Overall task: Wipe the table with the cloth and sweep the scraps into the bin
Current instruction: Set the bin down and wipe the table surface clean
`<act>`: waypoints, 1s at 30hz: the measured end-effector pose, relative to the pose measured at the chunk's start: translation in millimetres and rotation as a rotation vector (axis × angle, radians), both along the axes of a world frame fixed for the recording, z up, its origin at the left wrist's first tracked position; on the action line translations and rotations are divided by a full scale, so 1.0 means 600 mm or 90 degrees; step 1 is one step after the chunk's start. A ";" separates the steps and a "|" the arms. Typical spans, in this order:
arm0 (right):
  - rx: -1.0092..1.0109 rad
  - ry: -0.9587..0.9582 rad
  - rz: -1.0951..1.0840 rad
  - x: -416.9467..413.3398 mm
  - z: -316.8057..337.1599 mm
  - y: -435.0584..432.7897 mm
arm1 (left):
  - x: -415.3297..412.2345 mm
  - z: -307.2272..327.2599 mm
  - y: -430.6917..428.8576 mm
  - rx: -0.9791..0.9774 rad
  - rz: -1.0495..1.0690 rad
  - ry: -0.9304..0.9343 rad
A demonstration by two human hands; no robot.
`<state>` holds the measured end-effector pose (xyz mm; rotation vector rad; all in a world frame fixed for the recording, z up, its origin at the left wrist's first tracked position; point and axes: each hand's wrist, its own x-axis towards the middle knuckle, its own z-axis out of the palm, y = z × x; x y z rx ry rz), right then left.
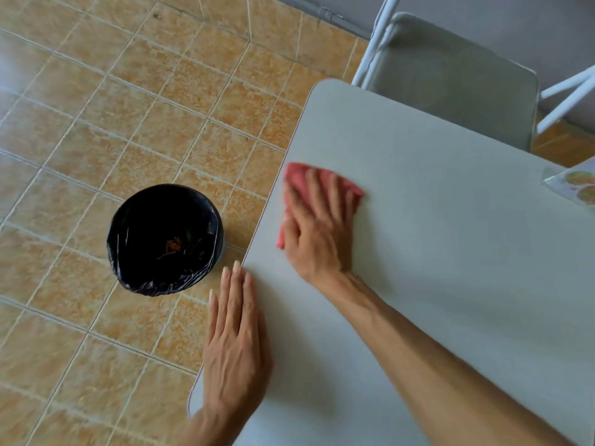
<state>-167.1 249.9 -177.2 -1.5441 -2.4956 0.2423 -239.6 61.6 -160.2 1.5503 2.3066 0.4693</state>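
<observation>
A grey table (450, 252) fills the right half of the view. My right hand (317, 226) presses flat on a red cloth (297, 177) near the table's left edge; both are motion-blurred. My left hand (236, 336) lies flat along the table's left edge, fingers straight and together, holding nothing. A round bin (165, 239) lined with a black bag stands on the floor left of the table, with a few orange scraps inside. No scraps show on the tabletop.
A grey folding chair (450, 78) with a white frame stands at the table's far side. A clear plastic item with green and orange prints (576, 185) sits at the table's right edge. Orange floor tiles (96, 107) surround the bin.
</observation>
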 end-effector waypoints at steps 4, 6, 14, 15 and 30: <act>0.009 -0.037 0.276 0.045 0.002 0.014 | 0.010 -0.002 -0.059 -0.022 -0.007 -0.012; 0.024 -0.028 0.149 0.064 -0.002 0.029 | 0.009 -0.006 -0.065 -0.031 -0.015 -0.014; -0.012 0.000 0.304 0.026 0.002 -0.125 | 0.002 -0.014 -0.071 -0.023 -0.034 -0.019; -0.008 -0.009 0.353 0.044 0.003 -0.113 | 0.001 -0.013 -0.071 -0.021 -0.036 -0.018; -0.006 -0.006 0.157 0.115 0.008 -0.216 | -0.015 -0.002 -0.154 -0.042 0.002 -0.046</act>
